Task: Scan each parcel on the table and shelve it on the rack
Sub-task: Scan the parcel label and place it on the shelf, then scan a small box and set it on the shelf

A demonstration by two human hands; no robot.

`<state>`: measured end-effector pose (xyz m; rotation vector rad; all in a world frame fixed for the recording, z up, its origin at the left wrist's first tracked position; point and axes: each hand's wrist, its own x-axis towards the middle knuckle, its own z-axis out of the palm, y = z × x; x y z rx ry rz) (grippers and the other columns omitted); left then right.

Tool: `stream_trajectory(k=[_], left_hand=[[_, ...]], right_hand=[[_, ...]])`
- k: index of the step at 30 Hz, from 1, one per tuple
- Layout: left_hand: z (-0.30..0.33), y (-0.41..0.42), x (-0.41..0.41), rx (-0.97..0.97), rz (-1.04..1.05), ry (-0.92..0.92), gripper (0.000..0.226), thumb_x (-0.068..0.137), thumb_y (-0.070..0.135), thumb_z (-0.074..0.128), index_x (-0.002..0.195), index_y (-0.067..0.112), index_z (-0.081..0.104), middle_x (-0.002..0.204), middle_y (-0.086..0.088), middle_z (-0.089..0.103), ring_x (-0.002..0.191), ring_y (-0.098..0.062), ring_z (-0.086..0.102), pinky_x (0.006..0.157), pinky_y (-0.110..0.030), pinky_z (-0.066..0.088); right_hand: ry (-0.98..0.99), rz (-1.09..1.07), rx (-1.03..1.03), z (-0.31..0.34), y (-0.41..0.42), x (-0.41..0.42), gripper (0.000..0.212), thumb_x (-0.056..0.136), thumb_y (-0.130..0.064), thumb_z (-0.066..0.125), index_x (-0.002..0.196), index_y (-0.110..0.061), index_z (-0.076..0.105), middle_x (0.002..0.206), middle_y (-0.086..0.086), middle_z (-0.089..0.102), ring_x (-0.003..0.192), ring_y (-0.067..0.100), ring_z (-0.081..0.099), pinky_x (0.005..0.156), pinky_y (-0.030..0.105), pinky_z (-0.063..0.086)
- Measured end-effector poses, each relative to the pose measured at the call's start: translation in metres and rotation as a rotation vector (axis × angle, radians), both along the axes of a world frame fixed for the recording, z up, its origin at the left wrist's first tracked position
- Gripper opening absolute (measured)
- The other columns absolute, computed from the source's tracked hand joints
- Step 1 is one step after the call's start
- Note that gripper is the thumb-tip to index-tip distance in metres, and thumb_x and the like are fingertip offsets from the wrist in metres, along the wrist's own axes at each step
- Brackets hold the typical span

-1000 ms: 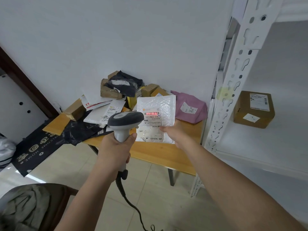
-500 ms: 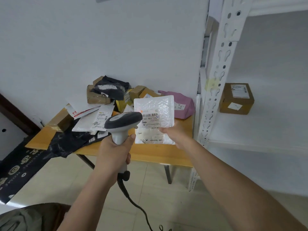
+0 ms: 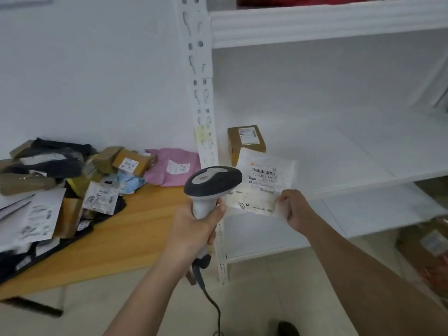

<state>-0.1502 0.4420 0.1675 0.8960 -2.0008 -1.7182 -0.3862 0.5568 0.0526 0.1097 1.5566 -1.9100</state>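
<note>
From the head view, a wooden table (image 3: 135, 229) is seen against a white wall, parcels (image 3: 72, 180) heaped along its far edge. The scanner (image 3: 211, 187) is held in the left grip (image 3: 194, 231); the white parcel (image 3: 264, 187) is pinched by the right grip (image 3: 294, 209) before the white rack (image 3: 203, 117), where a cardboard box (image 3: 246, 141) is shelved.

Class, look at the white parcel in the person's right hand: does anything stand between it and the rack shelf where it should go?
Nothing visible blocks it. The right hand holds the white parcel in front of the shelf. A cardboard box sits at the shelf's left end; the surface to its right shows bare.
</note>
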Motion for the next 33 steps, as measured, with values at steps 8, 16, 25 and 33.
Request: stream_trajectory(k=[8,16,25,33], left_hand=[[-0.034,0.036,-0.126,0.032,0.031,-0.051,0.018,0.091,0.023,0.067,0.085,0.008,0.061,0.051,-0.004,0.050,0.040,-0.013,0.044,0.043,-0.020,0.041],[-0.076,0.049,-0.247,0.073,0.201,-0.133,0.024,0.092,0.028,0.066,0.082,0.007,0.061,0.048,-0.003,0.051,0.043,-0.015,0.046,0.051,-0.029,0.042],[-0.096,0.033,-0.283,0.019,0.346,-0.184,0.028,0.092,0.025,0.065,0.074,0.004,0.058,0.046,-0.003,0.054,0.040,-0.011,0.047,0.044,-0.021,0.042],[-0.103,0.024,-0.256,-0.012,0.381,-0.153,0.022,0.090,0.021,0.067,0.089,-0.001,0.063,0.049,-0.007,0.053,0.042,-0.014,0.048,0.047,-0.028,0.046]], right_hand=[[0.235,-0.246,0.354,-0.042,0.042,-0.125,0.039,0.085,0.002,0.058,0.118,-0.019,0.052,0.090,0.003,0.056,0.073,0.019,0.056,0.060,0.028,0.051],[0.415,-0.074,0.583,-0.086,0.021,-0.248,0.059,0.089,-0.014,0.064,0.142,-0.011,0.039,0.119,0.016,0.055,0.097,0.025,0.056,0.083,0.032,0.046],[1.105,0.694,0.954,-0.131,-0.029,-0.250,0.039,0.097,-0.035,0.047,0.136,-0.035,0.045,0.160,-0.003,0.016,0.147,0.027,0.011,0.118,0.047,0.015],[0.968,0.701,1.008,-0.124,-0.087,-0.279,0.057,0.095,-0.016,0.049,0.148,-0.030,0.032,0.164,-0.005,0.001,0.151,0.024,-0.005,0.119,0.050,-0.003]])
